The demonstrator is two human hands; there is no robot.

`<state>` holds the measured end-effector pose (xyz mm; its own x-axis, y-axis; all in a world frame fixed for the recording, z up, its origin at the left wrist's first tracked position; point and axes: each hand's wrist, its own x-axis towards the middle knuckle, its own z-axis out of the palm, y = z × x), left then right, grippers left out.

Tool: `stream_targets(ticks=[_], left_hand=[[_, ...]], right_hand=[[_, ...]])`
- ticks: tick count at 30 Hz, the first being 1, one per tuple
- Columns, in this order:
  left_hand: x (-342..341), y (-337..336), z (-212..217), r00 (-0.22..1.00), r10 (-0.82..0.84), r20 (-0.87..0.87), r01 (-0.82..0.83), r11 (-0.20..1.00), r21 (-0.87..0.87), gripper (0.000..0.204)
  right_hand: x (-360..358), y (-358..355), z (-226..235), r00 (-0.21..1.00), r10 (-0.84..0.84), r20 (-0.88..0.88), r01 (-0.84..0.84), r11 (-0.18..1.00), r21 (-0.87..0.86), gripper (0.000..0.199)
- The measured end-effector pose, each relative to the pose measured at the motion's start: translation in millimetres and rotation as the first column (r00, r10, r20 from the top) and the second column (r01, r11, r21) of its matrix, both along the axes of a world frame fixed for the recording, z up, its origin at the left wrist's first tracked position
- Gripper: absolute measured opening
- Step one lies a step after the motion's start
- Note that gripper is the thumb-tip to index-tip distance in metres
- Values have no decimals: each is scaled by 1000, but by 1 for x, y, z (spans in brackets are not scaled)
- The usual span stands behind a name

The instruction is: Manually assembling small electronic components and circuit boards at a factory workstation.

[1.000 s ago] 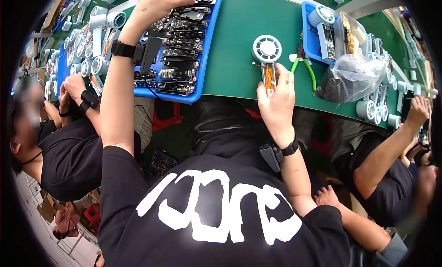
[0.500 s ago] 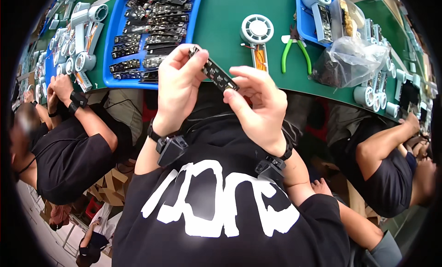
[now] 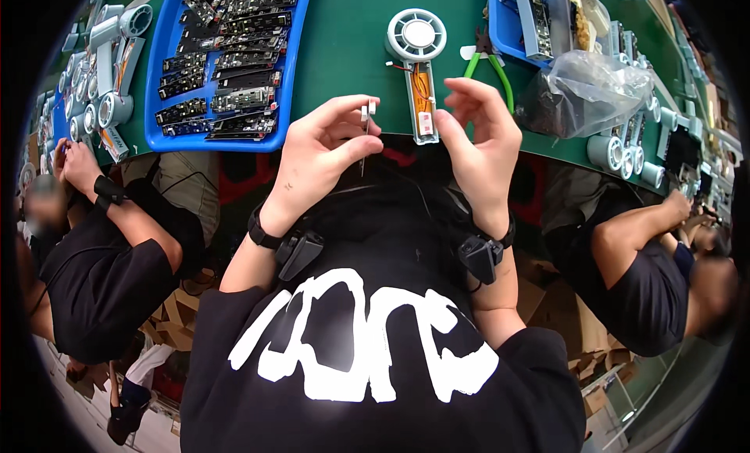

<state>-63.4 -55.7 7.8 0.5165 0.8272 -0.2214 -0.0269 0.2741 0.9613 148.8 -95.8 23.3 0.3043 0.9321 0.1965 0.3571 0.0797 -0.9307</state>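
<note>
left hand (image 3: 324, 152) pinching thin board (image 3: 365, 129), table edge (image 3: 547, 144)

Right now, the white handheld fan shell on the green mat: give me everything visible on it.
The white fan shell looks like plastic and lies flat on the green mat, round head away from the person, handle toward them. The head shows a ring of radial vanes around a plain hub. The handle is open: an orange cell and thin wires sit inside, with a small pale pink patch at its near end. A red wire sticks out at the neck. The right hand hovers at the handle's end; whether it touches is unclear. Green-handled cutters lie beside it.
</note>
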Motion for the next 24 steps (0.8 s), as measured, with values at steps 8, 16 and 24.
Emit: stream_targets(ticks=[8,16,24], left_hand=[[27,10,-5,981,105,163,-95,993,-68,38],[49,25,4,960,161,-228,40,729,683,27],[40,25,-6,957,224,-183,-24,693,721,11]], right_hand=[[-10,12,-14,981,75,178,-95,990,107,22],[-7,7,-16,943,-63,328,16,989,144,19],[-8,20,-28,978,51,-203,-26,992,122,18]])
